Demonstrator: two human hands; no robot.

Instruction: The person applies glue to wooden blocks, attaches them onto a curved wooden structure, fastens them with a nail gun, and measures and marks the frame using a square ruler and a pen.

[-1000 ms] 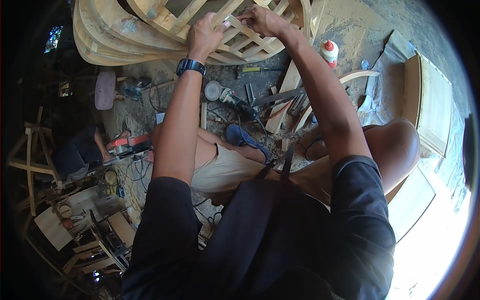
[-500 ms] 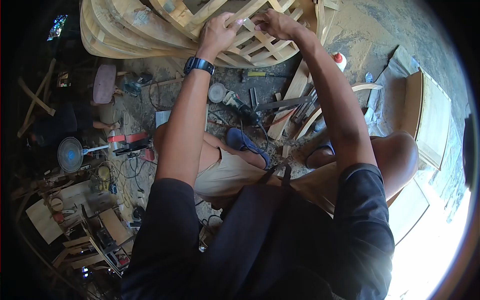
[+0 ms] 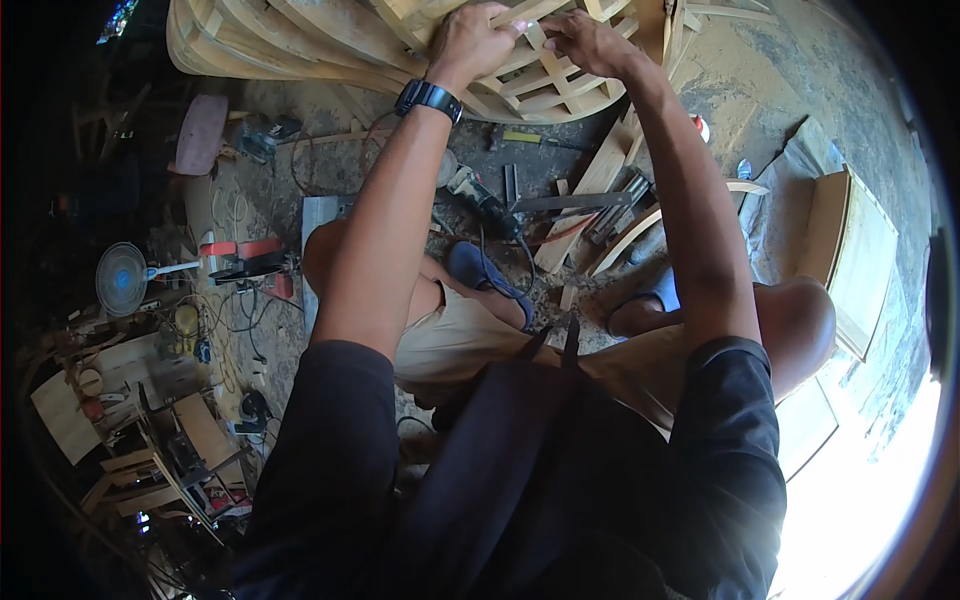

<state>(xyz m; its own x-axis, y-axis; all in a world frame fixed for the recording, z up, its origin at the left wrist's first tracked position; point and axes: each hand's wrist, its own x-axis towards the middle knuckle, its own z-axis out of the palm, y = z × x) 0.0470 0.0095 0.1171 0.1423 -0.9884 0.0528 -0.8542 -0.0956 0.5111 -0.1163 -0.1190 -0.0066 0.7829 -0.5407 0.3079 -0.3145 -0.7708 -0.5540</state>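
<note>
Though apart, hands (image 3: 478,45) (image 3: 592,44) at wooden lattice (image 3: 553,72)

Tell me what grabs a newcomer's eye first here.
Likely the big pale wooden frame of curved ribs and crossed slats across the top, with the left hand and right hand at its lattice. Next, the round grey fan at far left and the boxy pale wooden piece at far right.

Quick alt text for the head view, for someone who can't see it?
Left hand and right hand are at the slatted lattice of a curved wooden frame; a corded grinder lies on the floor.
</note>
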